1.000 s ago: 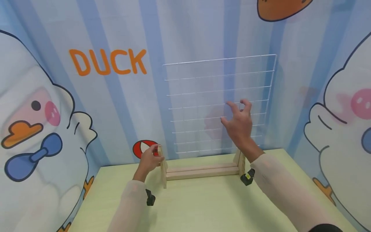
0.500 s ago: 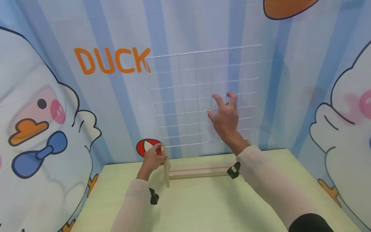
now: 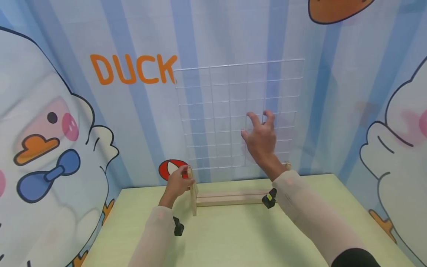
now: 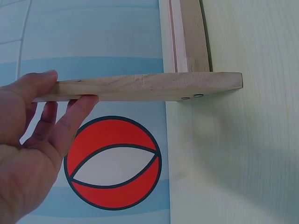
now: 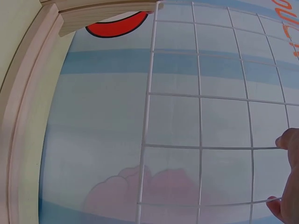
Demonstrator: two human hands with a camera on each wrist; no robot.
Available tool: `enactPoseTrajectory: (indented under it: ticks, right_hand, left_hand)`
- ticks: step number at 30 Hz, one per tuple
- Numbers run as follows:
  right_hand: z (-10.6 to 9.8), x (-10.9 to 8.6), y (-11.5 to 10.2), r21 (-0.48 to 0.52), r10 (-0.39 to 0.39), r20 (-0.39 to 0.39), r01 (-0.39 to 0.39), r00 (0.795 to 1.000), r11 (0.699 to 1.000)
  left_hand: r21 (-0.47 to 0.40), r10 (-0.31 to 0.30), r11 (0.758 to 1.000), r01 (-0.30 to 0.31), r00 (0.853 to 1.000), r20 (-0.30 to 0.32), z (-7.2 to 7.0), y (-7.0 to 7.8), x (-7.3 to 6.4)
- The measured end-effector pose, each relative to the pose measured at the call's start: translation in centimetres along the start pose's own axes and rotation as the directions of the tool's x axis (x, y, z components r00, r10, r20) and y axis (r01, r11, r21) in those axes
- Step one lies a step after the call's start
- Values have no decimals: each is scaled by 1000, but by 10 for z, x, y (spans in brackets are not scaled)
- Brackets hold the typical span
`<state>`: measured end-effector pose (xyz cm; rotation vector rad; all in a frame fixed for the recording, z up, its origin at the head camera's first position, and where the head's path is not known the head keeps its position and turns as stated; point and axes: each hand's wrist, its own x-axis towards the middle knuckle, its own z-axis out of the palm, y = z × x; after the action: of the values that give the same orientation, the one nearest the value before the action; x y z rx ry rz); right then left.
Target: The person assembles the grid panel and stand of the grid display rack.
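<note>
In the head view, a wooden stand has a low crossbar (image 3: 230, 200) between two uprights. My left hand (image 3: 176, 184) pinches the top of the left upright (image 4: 140, 87), thumb on one face and fingers on the other. A white wire grid panel (image 3: 239, 65) stands upright above the crossbar, its lower edge about level with the uprights' tops. My right hand (image 3: 262, 142) grips the panel's wires right of its middle, fingers hooked at the mesh. In the right wrist view, the panel's lower corner reaches the end of the left upright. My right forearm hides most of the right upright.
The stand sits near the back edge of a pale yellow-green table (image 3: 227, 237). Behind it hangs a blue striped cloth (image 3: 143, 129) printed with ducks and orange lettering. Small black devices sit at both wrists.
My right hand has carried the wire grid panel left, then slightly down, so it sits between the uprights. My left hand keeps its pinch on the left upright.
</note>
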<state>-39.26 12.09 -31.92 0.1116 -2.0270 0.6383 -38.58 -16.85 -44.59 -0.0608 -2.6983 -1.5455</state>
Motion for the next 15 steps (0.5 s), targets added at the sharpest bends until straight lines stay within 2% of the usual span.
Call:
enactPoseTrajectory:
  ticks: [15]
  right_hand:
    - [9,-21,10,9,0,20,0,1000,1000]
  left_hand:
    - [6,23,1000,-23,1000,-8,1,-2,1]
